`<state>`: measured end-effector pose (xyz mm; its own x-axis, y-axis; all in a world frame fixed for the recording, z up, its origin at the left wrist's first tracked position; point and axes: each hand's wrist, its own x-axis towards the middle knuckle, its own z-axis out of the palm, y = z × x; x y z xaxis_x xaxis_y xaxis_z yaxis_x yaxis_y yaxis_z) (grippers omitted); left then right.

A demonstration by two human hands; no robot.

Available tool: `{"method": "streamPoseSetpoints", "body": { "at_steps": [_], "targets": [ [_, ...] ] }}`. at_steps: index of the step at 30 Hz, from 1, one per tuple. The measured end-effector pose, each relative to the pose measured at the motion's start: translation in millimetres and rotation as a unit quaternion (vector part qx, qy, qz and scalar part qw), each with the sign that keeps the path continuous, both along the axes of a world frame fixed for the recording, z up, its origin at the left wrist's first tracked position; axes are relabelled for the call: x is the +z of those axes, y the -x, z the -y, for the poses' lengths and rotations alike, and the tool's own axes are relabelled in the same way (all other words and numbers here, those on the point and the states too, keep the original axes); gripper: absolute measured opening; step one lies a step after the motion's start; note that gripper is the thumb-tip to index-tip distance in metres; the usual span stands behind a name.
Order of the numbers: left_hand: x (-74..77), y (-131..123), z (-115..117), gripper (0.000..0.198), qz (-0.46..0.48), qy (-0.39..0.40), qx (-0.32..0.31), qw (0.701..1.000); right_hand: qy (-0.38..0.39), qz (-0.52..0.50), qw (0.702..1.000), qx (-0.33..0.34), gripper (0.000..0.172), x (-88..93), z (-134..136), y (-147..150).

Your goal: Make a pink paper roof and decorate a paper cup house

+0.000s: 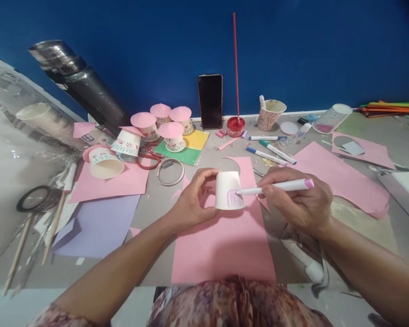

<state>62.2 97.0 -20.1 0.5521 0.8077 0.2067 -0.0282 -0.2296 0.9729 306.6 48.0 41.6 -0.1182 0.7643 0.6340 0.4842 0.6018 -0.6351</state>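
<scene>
Nearest me, a pink sheet [221,254] on the grey table [153,218]. Over it, narrow end up: white paper cup [221,186], left hand [194,200] clamped round its side. Right hand [300,202] pinches a white marker [281,186], tip at the cup's pinkish-purple lines [232,200]. Beyond: tape roll [169,181], loose pens [277,152], pink-topped cups [175,143]. Farthest, phone [210,102] upright by the blue wall [139,45].

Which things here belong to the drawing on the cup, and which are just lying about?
In the job:
- white cup, held by the left hand
- pink-ended marker, held by the right hand

Apparently just lying about:
- phone
- dark flask
- purple paper
</scene>
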Motion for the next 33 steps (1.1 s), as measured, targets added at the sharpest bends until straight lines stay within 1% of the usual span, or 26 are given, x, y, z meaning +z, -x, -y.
{"method": "streamPoseSetpoints", "body": {
  "at_steps": [2, 6, 11, 14, 19, 22, 24, 28, 30, 33],
  "targets": [
    [-1.3, 0.4, -0.3, 0.072, -0.005, -0.003, -0.001, 1.0, 0.003, 0.002, 1.0, 0.016, 0.018, 0.5, 0.0, 0.0],
    [-1.7, 1.3, 0.1, 0.073, -0.004, -0.002, -0.007, 1.0, -0.006, -0.002, 1.0, -0.007, 0.018, 0.7, 0.0, 0.0],
    [0.6, 1.1, 1.2, 0.071, 0.001, 0.013, -0.013, 1.0, -0.006, 0.0, 1.0, 0.017, 0.018, 0.4, -0.4, 0.1],
    [1.4, 0.7, 1.1, 0.07, 0.001, 0.013, -0.009, 1.0, -0.006, -0.009, 1.0, 0.008, 0.018, 0.6, -0.4, 0.2],
    [1.5, -0.1, 0.0, 0.069, -0.006, 0.002, -0.004, 1.0, 0.017, -0.002, 1.0, 0.02, 0.017, 1.3, 0.1, -0.5],
    [1.0, -0.1, -0.4, 0.069, -0.01, -0.003, -0.002, 1.0, 0.009, -0.008, 1.0, -0.006, 0.016, 0.9, 0.1, -0.8],
    [0.7, 0.0, -0.4, 0.069, -0.012, -0.002, -0.002, 1.0, -0.002, -0.001, 1.0, -0.01, 0.015, 0.7, -0.2, -0.9],
    [0.8, -0.3, -0.4, 0.069, 0.015, 0.01, -0.009, 1.0, 0.019, 0.002, 0.999, 0.031, 0.016, 1.5, 0.0, -1.0],
    [1.0, -0.7, -0.7, 0.069, 0.023, 0.019, -0.005, 1.0, 0.024, -0.003, 0.999, 0.025, 0.016, 2.0, 0.5, -1.1],
    [0.9, -0.6, -1.4, 0.07, 0.032, 0.026, -0.005, 0.999, 0.011, -0.005, 1.0, 0.013, 0.015, 2.1, 1.5, -1.5]
  ]
}}
